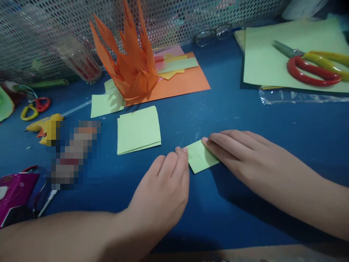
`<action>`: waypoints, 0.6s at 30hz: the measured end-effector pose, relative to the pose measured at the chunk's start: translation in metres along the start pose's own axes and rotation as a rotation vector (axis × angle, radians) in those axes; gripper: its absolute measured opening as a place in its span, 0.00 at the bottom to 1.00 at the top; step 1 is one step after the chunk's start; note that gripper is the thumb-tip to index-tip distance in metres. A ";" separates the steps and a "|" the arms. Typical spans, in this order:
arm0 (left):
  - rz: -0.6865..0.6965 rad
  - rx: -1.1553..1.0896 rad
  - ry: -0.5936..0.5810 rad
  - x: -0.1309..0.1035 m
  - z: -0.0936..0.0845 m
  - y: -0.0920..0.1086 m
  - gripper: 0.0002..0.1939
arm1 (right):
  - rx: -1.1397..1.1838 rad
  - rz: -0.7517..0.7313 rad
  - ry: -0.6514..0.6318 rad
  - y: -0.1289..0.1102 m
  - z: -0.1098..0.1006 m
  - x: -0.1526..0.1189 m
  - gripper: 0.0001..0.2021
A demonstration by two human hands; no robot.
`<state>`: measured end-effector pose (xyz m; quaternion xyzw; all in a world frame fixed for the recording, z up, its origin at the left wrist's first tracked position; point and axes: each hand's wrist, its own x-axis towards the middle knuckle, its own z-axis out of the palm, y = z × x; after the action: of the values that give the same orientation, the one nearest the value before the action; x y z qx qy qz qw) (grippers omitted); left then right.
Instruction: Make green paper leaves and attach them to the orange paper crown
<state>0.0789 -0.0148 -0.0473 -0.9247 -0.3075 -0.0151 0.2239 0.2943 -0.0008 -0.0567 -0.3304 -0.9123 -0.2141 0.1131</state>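
A small folded piece of light green paper (200,156) lies on the blue table between my two hands. My left hand (165,185) is closed, its thumb and fingertips pinching the paper's left edge. My right hand (240,153) comes in from the right with its fingers pressed together, gripping the paper at its far and right side; it covers the right end. A stack of light green paper squares (139,130) sits just beyond my left hand.
An orange folded-paper flower (133,69) stands on an orange sheet (196,80) at the back. Scissors (313,69) rest on green sheets (261,47) at right. Small scissors (35,108), a yellow glue gun (47,125) and a purple box (19,193) are at left. Eyeglasses (212,35) lie behind.
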 end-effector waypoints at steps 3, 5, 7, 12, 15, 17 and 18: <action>-0.017 -0.015 0.001 0.001 0.001 0.000 0.27 | 0.018 0.013 -0.008 0.000 0.001 0.001 0.20; -0.035 -0.037 0.007 0.001 0.001 0.000 0.27 | 0.058 0.027 -0.012 0.000 0.004 0.001 0.19; -0.048 -0.060 0.005 0.001 0.000 0.000 0.28 | 0.093 0.053 -0.029 0.000 0.007 0.002 0.16; -0.053 -0.081 -0.007 0.001 -0.001 -0.002 0.29 | 0.153 0.078 0.002 -0.004 0.012 0.005 0.17; -0.043 -0.087 -0.021 0.001 0.000 -0.004 0.28 | 0.170 0.100 0.004 -0.006 0.012 0.006 0.17; -0.043 -0.085 0.004 0.000 0.002 -0.005 0.27 | 0.183 0.128 0.011 -0.006 0.011 0.006 0.16; -0.042 -0.085 0.018 0.000 0.002 -0.005 0.26 | 0.193 0.143 0.015 -0.006 0.011 0.007 0.16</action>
<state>0.0757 -0.0099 -0.0472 -0.9265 -0.3240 -0.0414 0.1870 0.2847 0.0040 -0.0660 -0.3804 -0.9019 -0.1194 0.1662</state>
